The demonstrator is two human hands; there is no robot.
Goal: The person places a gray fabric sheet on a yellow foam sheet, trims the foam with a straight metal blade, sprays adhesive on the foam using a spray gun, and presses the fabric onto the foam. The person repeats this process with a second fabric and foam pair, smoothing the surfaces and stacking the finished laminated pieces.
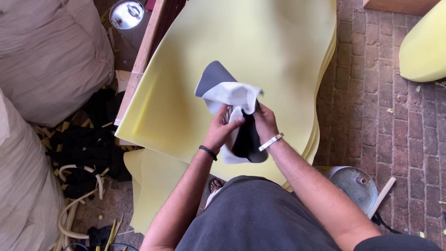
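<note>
Both my hands hold a floppy piece of sheet material, grey and black on one face and white on the other. It hangs folded above a stack of pale yellow foam sheets. My left hand, with a black band at the wrist, pinches the white part from the left. My right hand, with a silver bangle, grips the black part from the right. The lower black flap droops between my wrists.
Large white sacks fill the left side. Black scraps and pale tubing litter the floor below them. A metal can stands by my right arm on the brick floor. Another foam piece lies at top right.
</note>
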